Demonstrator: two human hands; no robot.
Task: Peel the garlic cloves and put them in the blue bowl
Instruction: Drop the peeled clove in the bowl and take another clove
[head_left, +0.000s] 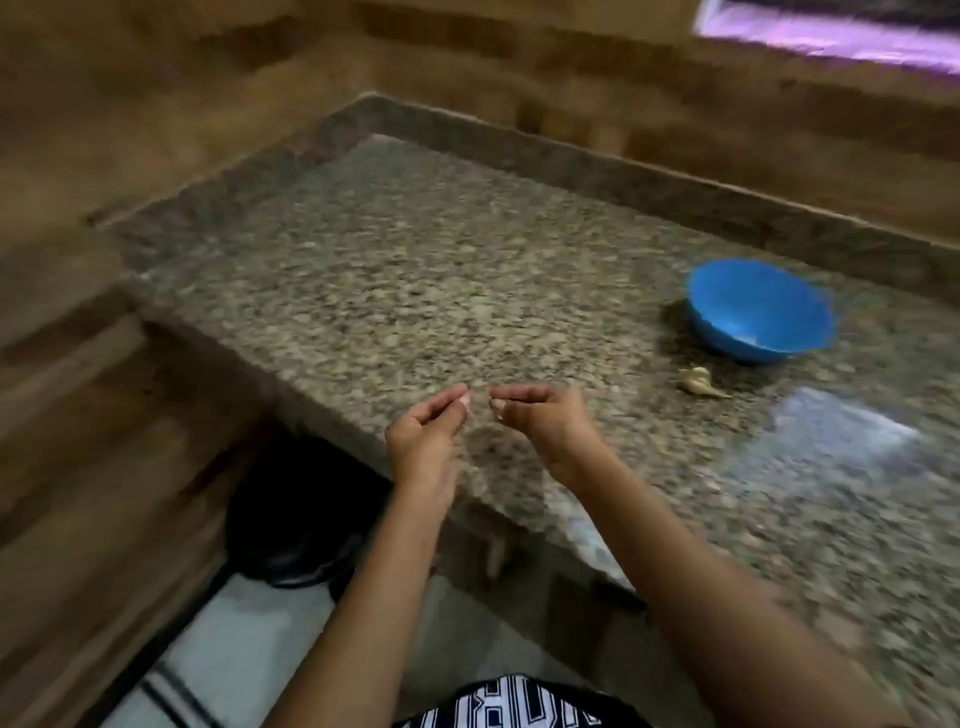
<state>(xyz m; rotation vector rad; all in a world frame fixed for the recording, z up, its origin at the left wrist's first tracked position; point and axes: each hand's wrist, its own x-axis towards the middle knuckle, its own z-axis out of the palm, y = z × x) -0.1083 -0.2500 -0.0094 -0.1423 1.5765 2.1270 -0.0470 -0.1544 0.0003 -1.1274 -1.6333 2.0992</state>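
Note:
The blurred view looks down on a speckled granite counter (415, 260). A blue bowl (758, 317) stands at the right, tilted toward me. Just in front of it lie a few unpeeled garlic cloves (698, 384). My left hand (423, 441) and my right hand (545, 421) hover close together over the counter's near edge. The right fingertips pinch a small garlic clove (496, 408). The left thumb and forefinger pinch something pale and tiny, perhaps a bit of skin; the blur hides what it is.
Wooden walls rise behind and left of the counter. A dark round object (296, 519) sits on the floor below the counter's left corner. Bright glare lies on the counter at the right (841, 441).

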